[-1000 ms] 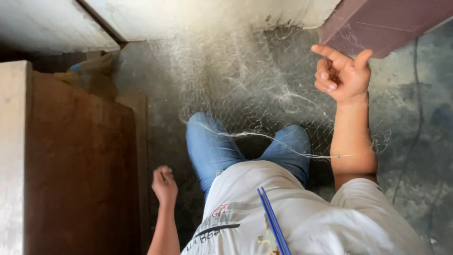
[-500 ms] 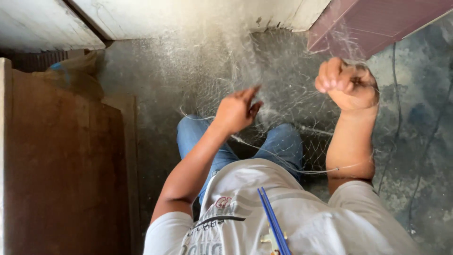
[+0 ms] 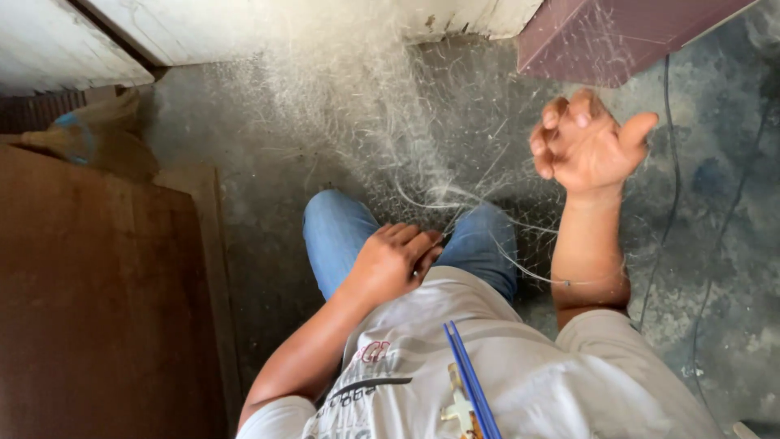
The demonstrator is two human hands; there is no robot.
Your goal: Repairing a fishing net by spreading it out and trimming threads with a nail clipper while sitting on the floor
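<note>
A fine, pale fishing net [image 3: 382,122] spreads over the concrete floor [image 3: 260,203] in front of my knees in blue jeans [image 3: 337,232]. My right hand [image 3: 585,146] is raised at the right, fingers curled with net strands caught in them. My left hand [image 3: 394,260] rests low on my lap between my knees, fingers closed where thicker strands of the net [image 3: 455,199] gather toward it. A thin blue stick-like tool [image 3: 467,390] lies against my grey shirt.
A brown wooden board [image 3: 97,301] stands at the left. A maroon panel [image 3: 617,32] juts in at the top right. A dark cable [image 3: 670,187] runs down the floor at the right. White boards [image 3: 244,24] line the top edge.
My left hand rose from beside my thigh up into the net, then came down to my lap. My right hand stayed raised and its fingers uncurled a little.
</note>
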